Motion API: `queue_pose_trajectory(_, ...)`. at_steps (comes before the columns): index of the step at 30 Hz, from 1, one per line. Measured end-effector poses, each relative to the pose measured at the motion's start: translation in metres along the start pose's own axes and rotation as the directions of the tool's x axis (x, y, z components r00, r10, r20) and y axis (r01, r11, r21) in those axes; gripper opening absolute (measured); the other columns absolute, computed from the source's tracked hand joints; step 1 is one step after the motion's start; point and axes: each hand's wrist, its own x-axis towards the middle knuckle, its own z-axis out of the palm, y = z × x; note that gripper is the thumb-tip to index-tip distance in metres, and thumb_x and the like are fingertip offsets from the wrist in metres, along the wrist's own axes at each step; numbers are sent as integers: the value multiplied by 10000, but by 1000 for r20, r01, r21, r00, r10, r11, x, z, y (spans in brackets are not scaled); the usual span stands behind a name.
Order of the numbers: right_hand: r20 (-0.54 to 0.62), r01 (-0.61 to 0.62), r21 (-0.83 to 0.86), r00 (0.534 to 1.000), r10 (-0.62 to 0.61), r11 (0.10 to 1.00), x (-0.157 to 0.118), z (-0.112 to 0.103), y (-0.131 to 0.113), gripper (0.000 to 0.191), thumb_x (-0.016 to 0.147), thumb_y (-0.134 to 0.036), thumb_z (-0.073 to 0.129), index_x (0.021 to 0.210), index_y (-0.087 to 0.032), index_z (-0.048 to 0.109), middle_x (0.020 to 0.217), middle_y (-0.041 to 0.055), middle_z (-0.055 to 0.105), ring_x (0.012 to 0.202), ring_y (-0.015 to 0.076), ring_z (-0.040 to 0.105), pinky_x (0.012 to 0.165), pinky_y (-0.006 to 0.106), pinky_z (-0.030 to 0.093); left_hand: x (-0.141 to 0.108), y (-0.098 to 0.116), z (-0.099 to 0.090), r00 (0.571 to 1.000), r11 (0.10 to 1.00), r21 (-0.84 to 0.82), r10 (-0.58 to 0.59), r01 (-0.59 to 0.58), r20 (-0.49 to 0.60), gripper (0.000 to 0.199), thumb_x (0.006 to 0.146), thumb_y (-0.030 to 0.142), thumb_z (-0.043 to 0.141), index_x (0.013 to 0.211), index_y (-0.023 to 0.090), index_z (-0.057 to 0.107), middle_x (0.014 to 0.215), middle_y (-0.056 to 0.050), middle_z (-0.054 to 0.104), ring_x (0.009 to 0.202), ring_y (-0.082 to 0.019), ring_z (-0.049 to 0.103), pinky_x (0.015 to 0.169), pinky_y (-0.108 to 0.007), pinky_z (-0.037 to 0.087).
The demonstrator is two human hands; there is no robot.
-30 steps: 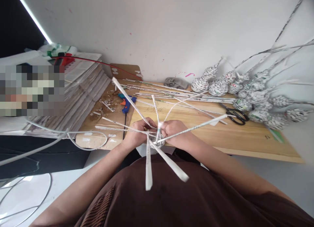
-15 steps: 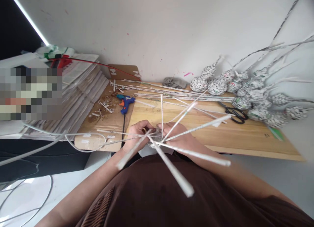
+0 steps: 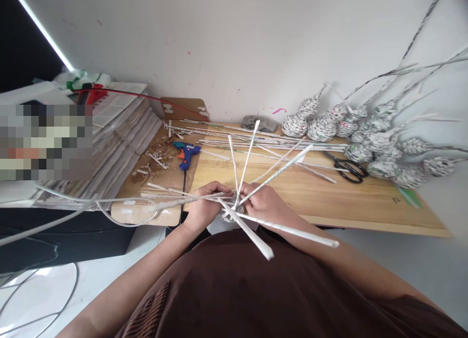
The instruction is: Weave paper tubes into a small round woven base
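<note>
Close to my body, above the table's front edge, I hold a small woven newspaper piece (image 3: 229, 215) with several rolled paper sticks (image 3: 278, 175) fanning out of it. My left hand (image 3: 207, 206) is closed at its left side, thumb and forefinger pinching a paper stick near the weave. On the other side my right hand (image 3: 261, 201) is closed too, its fingertips pressed on the bases of the sticks. My fingers and the stick ends hide much of the weave.
Loose paper sticks (image 3: 270, 143) lie along the table's back. A blue glue gun (image 3: 189, 155) is at left, near stacked newspapers (image 3: 124, 138). Black-handled scissors (image 3: 351, 170) and several gourd-shaped woven pieces (image 3: 321, 127) sit at right. A cable (image 3: 124, 221) loops at front left.
The fan of sticks has turned: one that pointed down left now points left, and others at the right have swung up and leftward. Both hands stay closed on the piece.
</note>
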Motion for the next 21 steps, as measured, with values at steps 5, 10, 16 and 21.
queue_pose_trajectory(5,-47,265,-123,961,-272,956,4,-5,5,52,874,-195,626,891,-188,674,829,44,679,825,191,582,816,328,399,-1,-7,2,999,1000,22,-5,6,-41,157,684,301,777,732,167,712,702,-21,720,610,-143,640,559,-218,484)
queue_pose_trajectory(10,-87,313,-42,945,-316,949,10,-5,0,174,796,-349,761,841,-189,709,782,39,653,784,189,552,777,338,394,-3,1,0,995,992,71,100,-99,-4,89,679,224,739,737,162,711,698,-17,715,633,-144,639,581,-214,480)
queue_pose_trajectory(16,-220,154,536,975,-39,830,10,-5,-17,167,864,-334,651,784,-196,605,747,2,614,650,128,554,604,257,437,-4,7,-1,986,967,206,162,-152,-31,111,753,209,684,840,164,737,750,-25,736,657,-148,660,623,-228,513)
queue_pose_trajectory(21,-290,-38,572,925,245,820,8,0,-11,151,841,-336,658,810,-195,613,686,-4,636,575,122,564,546,245,451,-4,-1,1,960,931,282,265,-232,-85,71,800,199,669,823,183,733,789,-25,742,699,-148,677,693,-245,541)
